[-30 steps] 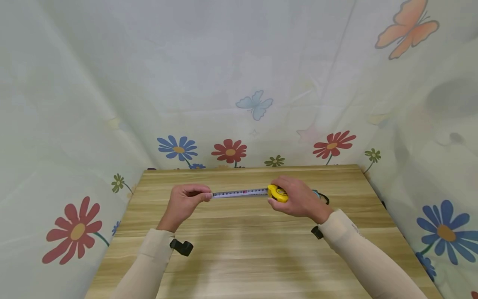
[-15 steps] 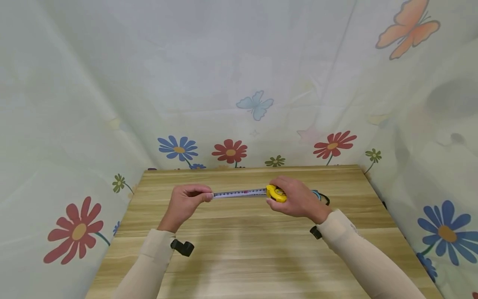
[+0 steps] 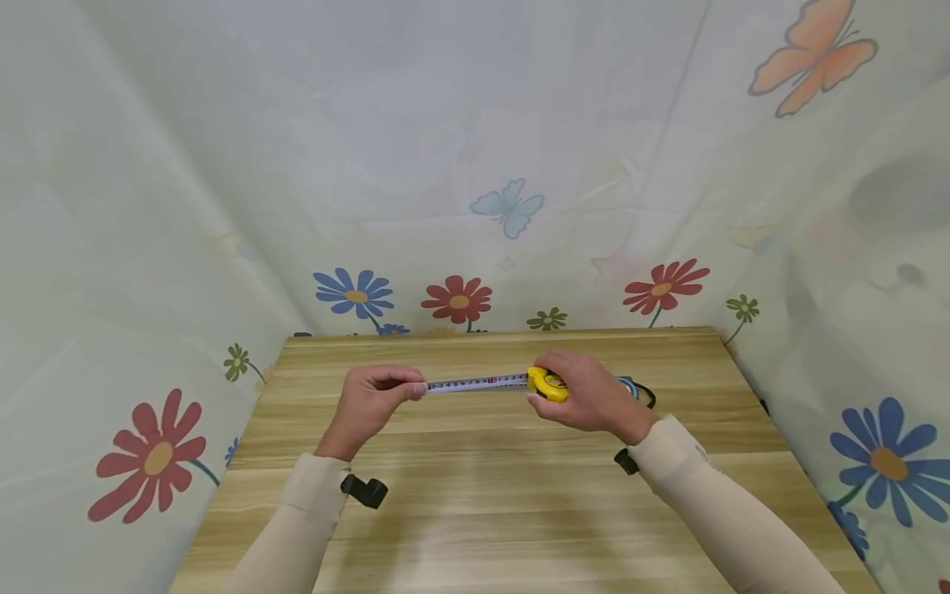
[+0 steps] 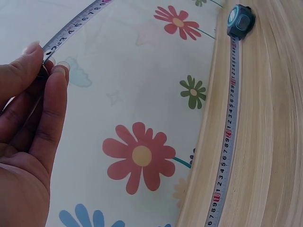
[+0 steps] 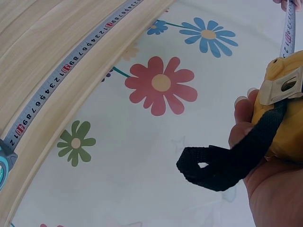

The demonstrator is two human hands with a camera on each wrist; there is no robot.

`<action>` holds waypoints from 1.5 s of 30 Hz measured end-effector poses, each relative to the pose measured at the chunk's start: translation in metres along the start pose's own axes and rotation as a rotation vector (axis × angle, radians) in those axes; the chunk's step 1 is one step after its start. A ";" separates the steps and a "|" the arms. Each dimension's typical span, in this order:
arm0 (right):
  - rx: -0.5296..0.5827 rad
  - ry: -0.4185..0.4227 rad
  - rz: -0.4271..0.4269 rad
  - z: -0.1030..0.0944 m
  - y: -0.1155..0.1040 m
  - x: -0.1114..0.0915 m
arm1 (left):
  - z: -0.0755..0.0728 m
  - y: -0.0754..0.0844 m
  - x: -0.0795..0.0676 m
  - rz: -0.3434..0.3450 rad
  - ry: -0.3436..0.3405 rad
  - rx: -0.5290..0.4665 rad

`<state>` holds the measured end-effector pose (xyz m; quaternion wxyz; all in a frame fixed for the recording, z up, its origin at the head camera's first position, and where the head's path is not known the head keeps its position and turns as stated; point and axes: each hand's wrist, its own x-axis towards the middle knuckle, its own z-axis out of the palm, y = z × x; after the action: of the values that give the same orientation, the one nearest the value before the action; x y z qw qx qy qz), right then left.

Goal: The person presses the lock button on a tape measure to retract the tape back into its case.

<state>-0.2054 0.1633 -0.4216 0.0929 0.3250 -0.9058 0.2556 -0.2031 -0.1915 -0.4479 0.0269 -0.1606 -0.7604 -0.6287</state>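
Note:
My right hand (image 3: 590, 392) grips a yellow tape measure (image 3: 547, 384), its belt clip and black wrist strap (image 5: 222, 163) showing in the right wrist view. From its case a white blade (image 3: 475, 383) runs left to my left hand (image 3: 367, 404). There the thumb and fingers pinch the blade's end, as the left wrist view shows close up. A second tape measure (image 4: 240, 21), teal and dark grey, lies on the table with its blade (image 4: 226, 137) drawn out. In the head view its case is mostly hidden behind my right hand.
The wood-grain table (image 3: 475, 511) ends at the back against a white cloth wall (image 3: 416, 165) printed with flowers and butterflies. Similar cloth hangs at both sides. A black wrist camera (image 3: 365, 492) is strapped by the left cuff.
My two hands have come slightly closer together: the yellow case has shifted a little left and my left hand a little right. The blade between them is slightly shorter.

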 end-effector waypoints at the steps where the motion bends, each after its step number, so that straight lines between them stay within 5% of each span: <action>1: -0.001 0.001 -0.003 0.000 0.000 0.000 | 0.000 0.000 0.000 0.001 0.000 0.000; 45: 0.013 -0.012 0.002 0.002 -0.005 0.001 | 0.008 0.007 0.000 -0.013 -0.006 0.018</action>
<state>-0.2033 0.1584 -0.4207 0.0853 0.3260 -0.9050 0.2596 -0.1995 -0.1830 -0.4432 0.0220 -0.1572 -0.7671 -0.6216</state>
